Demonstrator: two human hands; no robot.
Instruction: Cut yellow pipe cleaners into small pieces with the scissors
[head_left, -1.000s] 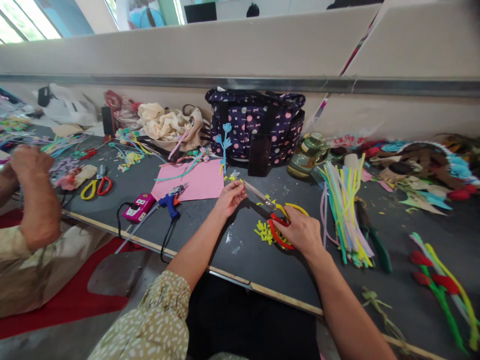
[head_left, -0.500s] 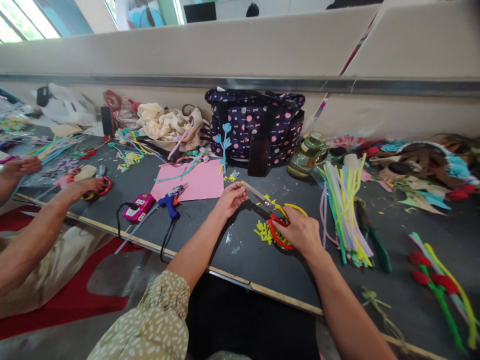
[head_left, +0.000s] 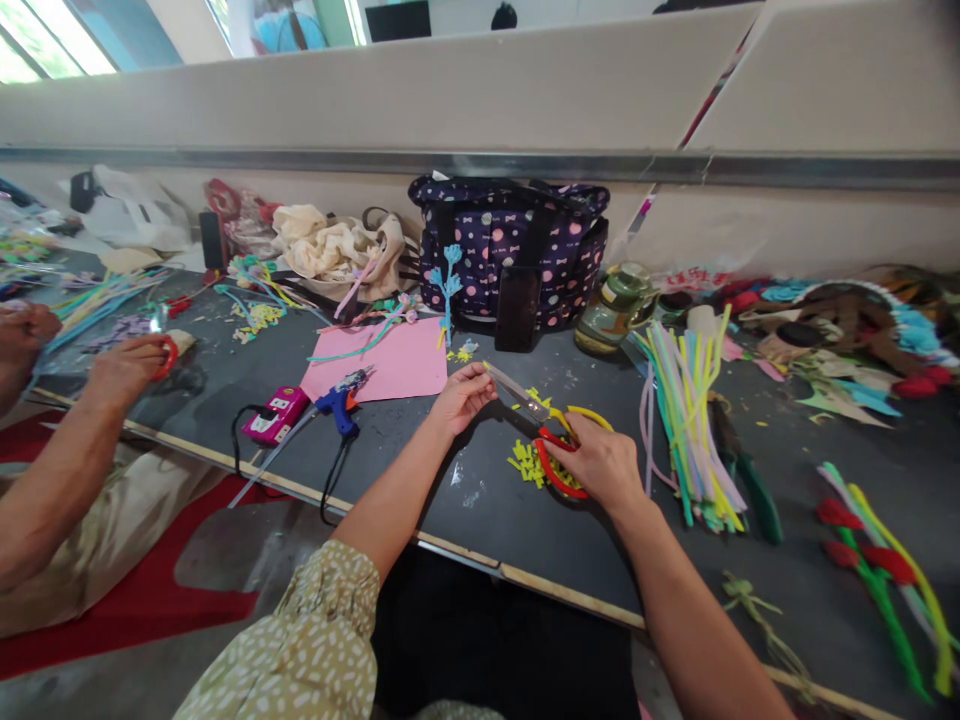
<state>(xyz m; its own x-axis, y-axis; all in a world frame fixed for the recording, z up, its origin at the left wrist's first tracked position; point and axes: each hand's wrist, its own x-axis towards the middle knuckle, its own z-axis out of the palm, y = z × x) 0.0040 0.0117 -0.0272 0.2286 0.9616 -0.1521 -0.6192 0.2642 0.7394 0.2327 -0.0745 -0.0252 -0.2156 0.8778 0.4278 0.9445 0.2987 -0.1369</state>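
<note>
I have one pair of scissors (head_left: 536, 407) raised over the counter (head_left: 525, 545), with long silver blades, one red loop and one yellow. The right hand (head_left: 611, 468) has its grip clamped on those loops, beside short yellow clippings (head_left: 523, 464) too many for me to count. At the blade tips is the left hand (head_left: 460, 400); I cannot tell whether its grip is closed on anything. Around them I count one blue glue gun (head_left: 342, 404), one pink sheet (head_left: 412, 362) and three red buds (head_left: 889, 565).
</note>
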